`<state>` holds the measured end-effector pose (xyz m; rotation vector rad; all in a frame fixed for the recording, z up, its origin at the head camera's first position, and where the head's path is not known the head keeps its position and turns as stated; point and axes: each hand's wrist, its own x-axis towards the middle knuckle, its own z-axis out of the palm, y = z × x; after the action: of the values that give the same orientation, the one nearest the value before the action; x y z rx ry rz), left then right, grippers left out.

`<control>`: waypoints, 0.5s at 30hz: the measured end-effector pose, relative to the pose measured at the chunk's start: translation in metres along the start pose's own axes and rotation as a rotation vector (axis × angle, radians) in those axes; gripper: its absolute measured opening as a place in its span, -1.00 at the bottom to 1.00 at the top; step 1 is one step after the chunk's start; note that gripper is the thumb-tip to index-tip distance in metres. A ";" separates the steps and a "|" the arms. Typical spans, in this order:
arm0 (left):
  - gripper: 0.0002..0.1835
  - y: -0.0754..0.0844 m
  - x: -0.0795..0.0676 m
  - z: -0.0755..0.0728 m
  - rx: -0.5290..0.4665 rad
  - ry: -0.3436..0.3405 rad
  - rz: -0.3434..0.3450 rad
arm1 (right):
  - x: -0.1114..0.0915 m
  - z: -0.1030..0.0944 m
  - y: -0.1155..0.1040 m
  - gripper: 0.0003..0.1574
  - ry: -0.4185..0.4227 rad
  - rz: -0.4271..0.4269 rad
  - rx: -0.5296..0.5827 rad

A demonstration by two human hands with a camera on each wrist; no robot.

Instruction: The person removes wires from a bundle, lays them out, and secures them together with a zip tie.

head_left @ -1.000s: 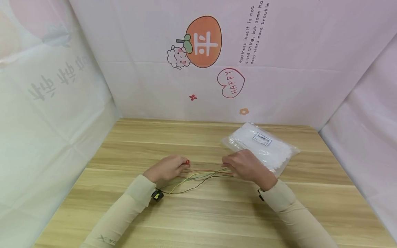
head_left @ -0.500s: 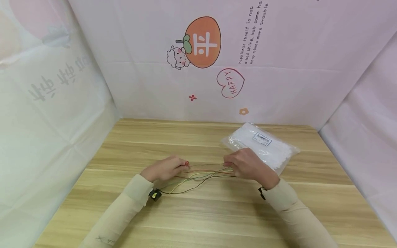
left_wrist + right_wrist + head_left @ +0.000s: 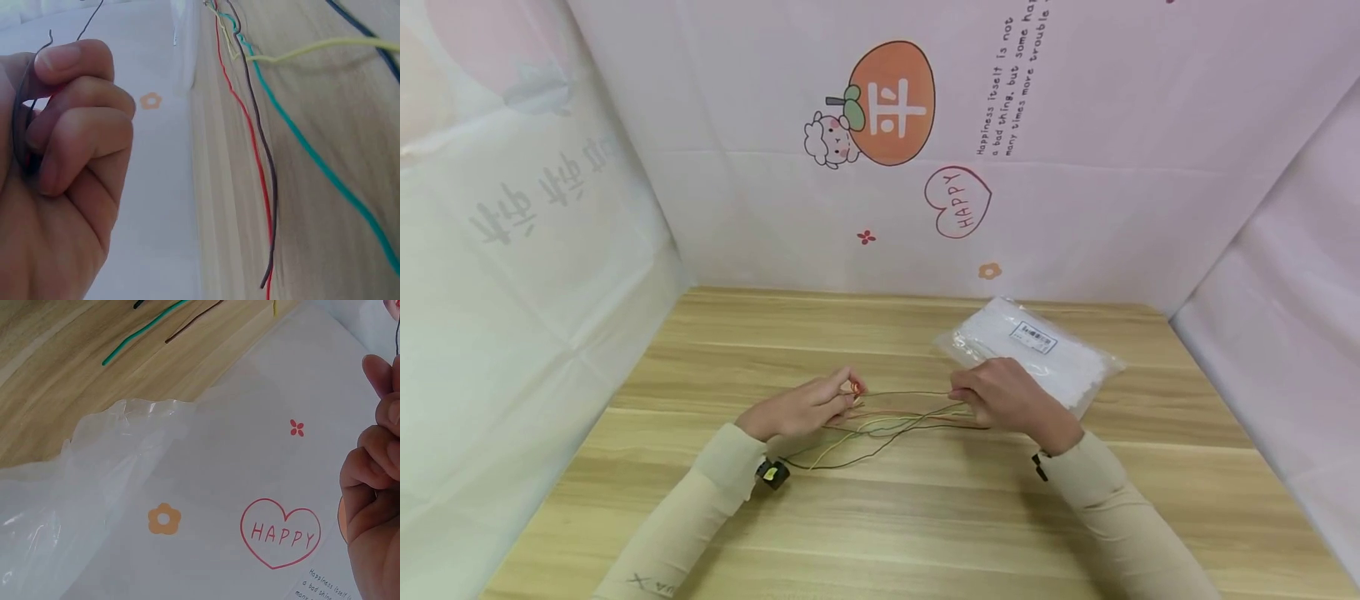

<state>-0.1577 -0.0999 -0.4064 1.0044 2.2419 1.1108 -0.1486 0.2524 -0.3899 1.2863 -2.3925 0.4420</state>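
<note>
A thin dark wire (image 3: 910, 392) spans the space between my hands, above the table. My left hand (image 3: 801, 407) holds one end with curled fingers; a red bit (image 3: 856, 388) shows at its fingertips, too small to make out. In the left wrist view the wire bends inside the curled fingers (image 3: 87, 131), its bare-looking tip sticking up by the thumb. My right hand (image 3: 1007, 396) pinches the other end. Below lie loose wires: a yellow wire (image 3: 325, 44), a teal wire (image 3: 312, 153), a red wire (image 3: 240, 103), a brown wire (image 3: 270, 169) and a black wire (image 3: 880, 450).
A clear plastic bag (image 3: 1030, 342) of white pieces with a barcode label lies behind my right hand. The wood-grain table (image 3: 895, 533) ends at a printed cloth wall (image 3: 760, 225) at the back, with cloth on both sides.
My right hand has shifted slightly right, and my left hand slightly left. A finger of the left hand has lifted into an arch near the red bit. The loose wires stay about where they were.
</note>
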 end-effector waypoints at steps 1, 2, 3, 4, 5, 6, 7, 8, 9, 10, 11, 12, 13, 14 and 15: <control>-0.66 -0.001 0.001 0.001 -0.005 0.007 0.004 | -0.001 0.000 0.000 -0.33 -0.004 0.003 0.002; -0.67 -0.001 0.002 0.001 -0.012 0.012 0.004 | -0.001 0.000 0.000 -0.34 -0.008 0.005 0.002; -0.69 -0.002 0.002 0.002 -0.017 0.019 0.005 | -0.002 0.000 0.000 -0.35 -0.010 0.006 0.003; -0.72 -0.002 0.003 0.002 -0.023 0.025 0.003 | -0.002 0.000 0.000 -0.38 -0.012 0.006 0.006; -0.74 -0.002 0.003 0.003 -0.030 0.029 0.004 | -0.002 -0.001 0.000 -0.41 -0.013 0.007 0.006; -0.77 -0.002 0.003 0.003 -0.037 0.034 0.005 | -0.003 -0.001 0.000 -0.43 -0.014 0.006 0.003; -0.79 -0.003 0.003 0.003 -0.044 0.036 0.007 | -0.003 -0.001 -0.001 -0.45 -0.014 0.006 0.004; -0.80 -0.003 0.003 0.003 -0.048 0.035 0.011 | -0.003 -0.001 -0.001 -0.46 -0.015 0.005 0.002; -0.81 -0.003 0.003 0.003 -0.050 0.034 0.017 | -0.003 -0.001 -0.001 -0.46 -0.014 0.004 0.001; -0.81 -0.003 0.003 0.003 -0.046 0.034 0.024 | -0.003 -0.001 -0.001 -0.46 -0.015 0.005 -0.002; -0.81 -0.002 0.003 0.003 -0.039 0.040 0.030 | -0.003 0.000 -0.002 -0.46 -0.015 0.006 -0.005; -0.81 -0.002 0.002 0.003 -0.025 0.049 0.036 | -0.003 0.000 -0.002 -0.45 -0.014 0.006 -0.008; -0.81 -0.002 0.002 0.002 -0.007 0.059 0.044 | -0.003 0.000 -0.002 -0.45 -0.015 0.008 -0.008; -0.81 -0.002 0.002 0.002 0.002 0.066 0.050 | -0.003 -0.001 -0.003 -0.45 -0.013 0.008 -0.008; -0.81 -0.002 0.002 0.002 0.018 0.072 0.056 | -0.003 -0.001 -0.003 -0.45 -0.011 0.008 -0.004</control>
<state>-0.1588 -0.0982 -0.4093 1.0564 2.2965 1.1699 -0.1447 0.2530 -0.3904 1.2808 -2.4071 0.4330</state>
